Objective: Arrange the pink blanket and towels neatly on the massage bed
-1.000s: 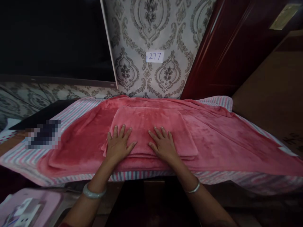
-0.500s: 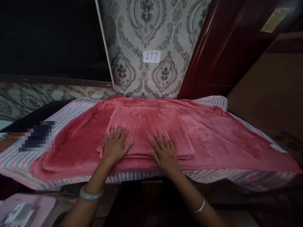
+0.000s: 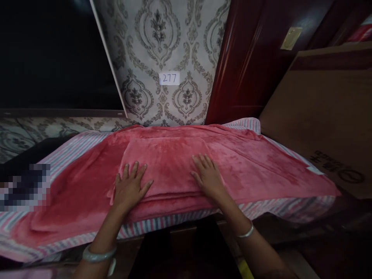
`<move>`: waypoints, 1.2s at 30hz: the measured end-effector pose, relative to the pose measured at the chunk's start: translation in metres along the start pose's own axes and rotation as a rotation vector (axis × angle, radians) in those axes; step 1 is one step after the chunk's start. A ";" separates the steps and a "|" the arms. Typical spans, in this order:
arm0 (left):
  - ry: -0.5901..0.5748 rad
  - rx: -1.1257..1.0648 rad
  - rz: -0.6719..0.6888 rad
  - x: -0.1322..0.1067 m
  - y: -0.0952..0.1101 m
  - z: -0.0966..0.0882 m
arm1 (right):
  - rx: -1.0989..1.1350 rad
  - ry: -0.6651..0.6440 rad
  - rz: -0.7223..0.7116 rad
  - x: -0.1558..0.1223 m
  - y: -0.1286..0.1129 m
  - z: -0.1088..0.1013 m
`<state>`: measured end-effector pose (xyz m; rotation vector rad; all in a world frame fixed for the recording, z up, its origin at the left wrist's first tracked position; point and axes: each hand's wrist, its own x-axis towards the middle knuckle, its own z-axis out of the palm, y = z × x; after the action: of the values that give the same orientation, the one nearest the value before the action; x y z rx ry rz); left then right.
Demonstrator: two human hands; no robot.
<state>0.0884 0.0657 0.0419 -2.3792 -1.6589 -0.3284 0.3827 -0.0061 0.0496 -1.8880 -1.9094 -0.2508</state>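
A folded pink-red fleece cloth [image 3: 165, 162] lies on top of a larger spread pink-red blanket [image 3: 255, 170]. My left hand [image 3: 129, 186] rests flat on the folded cloth's near left corner, fingers spread. Flat on the cloth's near right edge lies my right hand [image 3: 208, 176], fingers stretched out. Both wrists wear bangles. Neither hand grips anything.
Under the blanket a striped pink, white and blue sheet [image 3: 72, 143] covers a table. Patterned wallpaper with a "277" label [image 3: 169, 78] is behind. A dark red door [image 3: 247, 58] and a brown cardboard box [image 3: 322, 112] stand at the right. A dark panel [image 3: 52, 54] fills the upper left.
My right hand slid rightward across the folded cloth to its right edge. My left hand stayed on the near left corner. The camera view turned to the right.
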 end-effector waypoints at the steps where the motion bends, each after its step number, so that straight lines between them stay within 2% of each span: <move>1: -0.004 -0.002 -0.001 0.000 0.000 0.000 | -0.033 -0.041 0.022 0.003 0.002 0.006; 4: -0.026 -0.006 -0.005 0.000 -0.001 -0.001 | -0.066 -0.109 0.053 -0.004 0.008 0.023; 7: -0.055 0.014 -0.014 0.000 0.001 -0.003 | -0.061 -0.078 0.054 -0.020 0.015 0.034; 13: -0.062 0.068 -0.035 -0.003 0.004 -0.004 | -0.064 0.003 0.026 -0.046 0.029 0.040; 22: 0.059 0.082 -0.008 -0.029 -0.001 0.004 | -0.026 0.117 0.005 -0.077 0.039 0.050; 27: 0.187 0.015 0.034 -0.055 -0.011 0.014 | 0.069 0.193 -0.039 -0.091 0.052 0.049; 30: 0.259 -0.088 0.075 -0.064 -0.024 0.011 | 0.165 0.300 -0.097 -0.081 0.058 0.038; 32: 0.292 -0.179 0.084 -0.058 -0.029 0.001 | 0.222 0.338 -0.138 -0.061 0.054 0.027; 34: 0.304 -0.245 0.089 -0.038 -0.029 -0.013 | 0.247 0.312 -0.168 -0.030 0.040 0.015; 36: 0.285 -0.263 0.105 -0.007 -0.020 -0.027 | 0.227 0.230 -0.181 0.009 0.017 0.007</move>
<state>0.0663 0.0582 0.0662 -2.4454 -1.4312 -0.8690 0.3989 0.0062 0.0446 -1.4755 -1.8657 -0.2814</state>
